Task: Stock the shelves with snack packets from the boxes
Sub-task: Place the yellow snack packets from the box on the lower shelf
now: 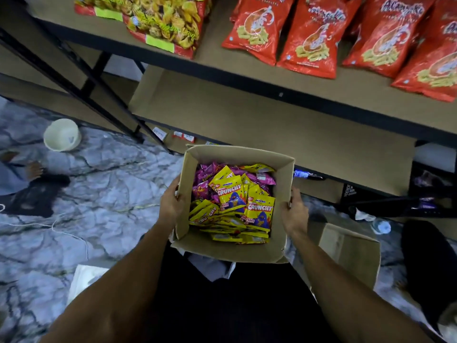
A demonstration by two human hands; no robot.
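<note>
Snack packets (232, 206) are borne in a box (230, 252) gripped at both sides by left hand (171, 204) and right hand (295, 211); it is best kept level toward the shelf (247, 115).

Open box (232, 251) of snack packets (233, 206) between both hands
</note>
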